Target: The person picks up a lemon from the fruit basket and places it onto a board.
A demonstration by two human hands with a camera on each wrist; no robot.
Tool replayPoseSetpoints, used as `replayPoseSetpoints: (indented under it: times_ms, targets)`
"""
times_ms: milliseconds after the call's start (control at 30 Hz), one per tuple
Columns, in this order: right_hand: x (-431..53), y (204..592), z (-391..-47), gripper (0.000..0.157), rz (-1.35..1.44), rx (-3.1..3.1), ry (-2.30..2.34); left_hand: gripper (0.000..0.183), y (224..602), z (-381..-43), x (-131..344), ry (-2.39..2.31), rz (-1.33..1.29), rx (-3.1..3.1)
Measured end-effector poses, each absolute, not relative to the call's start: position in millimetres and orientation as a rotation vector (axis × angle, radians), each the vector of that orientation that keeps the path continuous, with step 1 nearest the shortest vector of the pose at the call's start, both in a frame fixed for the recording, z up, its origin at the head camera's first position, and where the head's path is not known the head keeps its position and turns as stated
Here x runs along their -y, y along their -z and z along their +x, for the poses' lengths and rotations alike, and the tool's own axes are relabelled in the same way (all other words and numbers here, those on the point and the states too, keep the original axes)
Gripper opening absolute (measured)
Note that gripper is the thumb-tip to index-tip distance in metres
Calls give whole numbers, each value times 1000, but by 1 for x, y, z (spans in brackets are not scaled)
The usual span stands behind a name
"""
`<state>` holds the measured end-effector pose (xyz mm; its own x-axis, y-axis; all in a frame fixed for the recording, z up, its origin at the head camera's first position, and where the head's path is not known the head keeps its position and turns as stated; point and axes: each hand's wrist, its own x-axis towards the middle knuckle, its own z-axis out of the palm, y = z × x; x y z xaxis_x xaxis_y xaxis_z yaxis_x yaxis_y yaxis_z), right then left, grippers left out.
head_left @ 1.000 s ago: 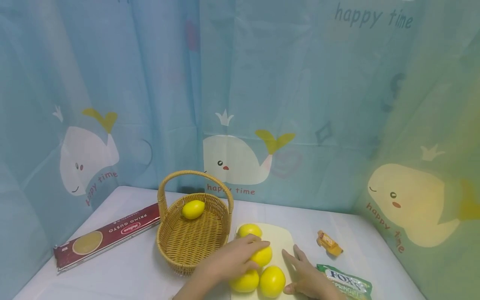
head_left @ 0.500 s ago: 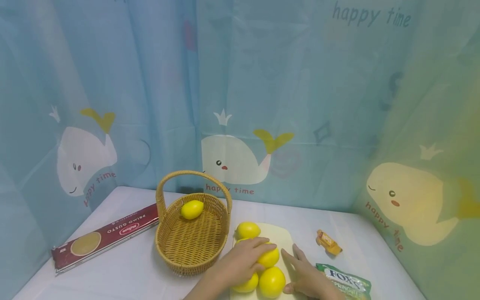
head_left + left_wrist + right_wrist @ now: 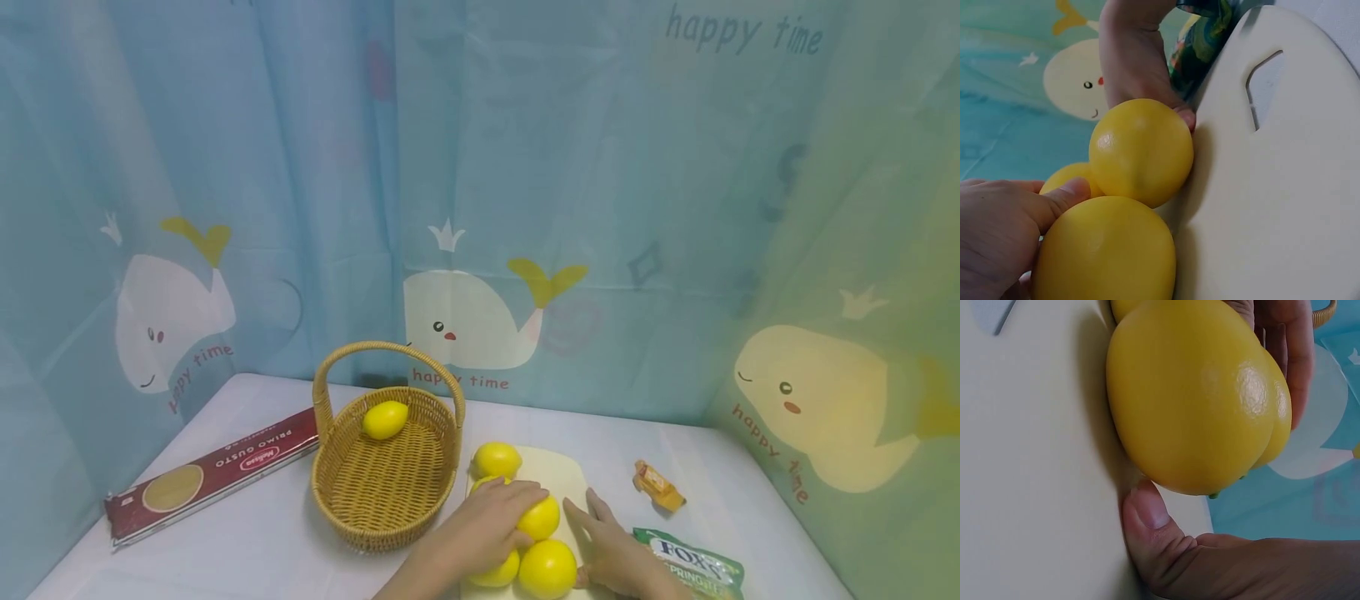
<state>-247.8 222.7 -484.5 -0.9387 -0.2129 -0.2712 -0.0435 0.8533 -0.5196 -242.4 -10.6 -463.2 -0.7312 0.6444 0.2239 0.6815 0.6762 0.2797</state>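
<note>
My left hand (image 3: 487,525) lies over a lemon (image 3: 540,518) on the cream cutting board (image 3: 562,467), fingers bent across its top and thumb on its near side. A near-right lemon (image 3: 547,569) lies just in front of it, and a near-left lemon (image 3: 501,573) sits partly under my left hand. Another lemon (image 3: 497,460) rests at the board's far end, with one more mostly hidden behind my fingers. At the board's right edge my right hand (image 3: 611,550) has its fingers spread; its thumb (image 3: 1147,519) is at the near-right lemon, touching or almost touching.
A wicker basket (image 3: 322,500) with a tall handle stands left of the board, one lemon (image 3: 386,420) inside. Further left lies a red spaghetti pack (image 3: 217,475). On the right are a small orange packet (image 3: 658,486) and a green FOX'S bag (image 3: 693,562).
My left hand has shifted right with the lemon under it, uncovering part of the lemon behind. The near-right lemon has moved slightly right, towards my right thumb. My right hand has stayed in place.
</note>
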Motion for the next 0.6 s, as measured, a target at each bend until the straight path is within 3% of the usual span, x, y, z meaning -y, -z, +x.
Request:
replayPoseSetpoints:
  times_ms: [600]
  targets:
    - [-220, 484, -248, 105, -202, -2720, 700, 53, 462, -239, 4, 522, -1105, 2795]
